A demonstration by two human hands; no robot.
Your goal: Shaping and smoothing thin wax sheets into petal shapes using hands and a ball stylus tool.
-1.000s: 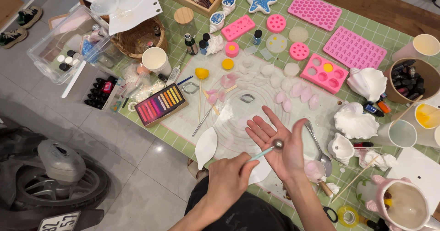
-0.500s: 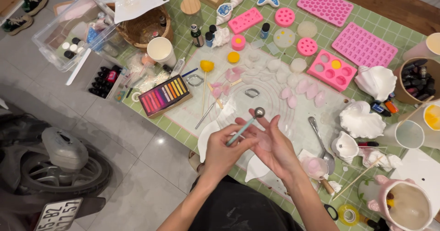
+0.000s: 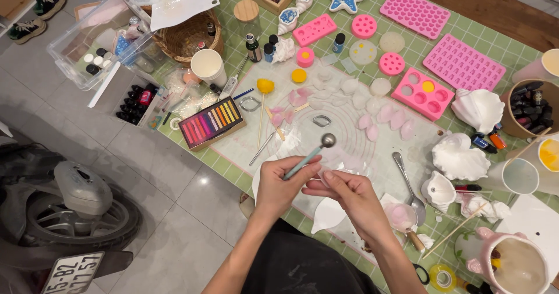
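Over mat, fingers around ball tool

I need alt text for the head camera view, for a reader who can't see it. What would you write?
Seen from above, a person's left hand holds a ball-tipped tool beside the right hand, over a white mat strewn with pale pink petals. Around it on the green gridded table lie pink moulds, a pastel set and white shells.

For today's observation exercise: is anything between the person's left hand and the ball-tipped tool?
Nothing visible. The left hand already grips the ball-tipped tool by its handle, while the right hand sits beside it.
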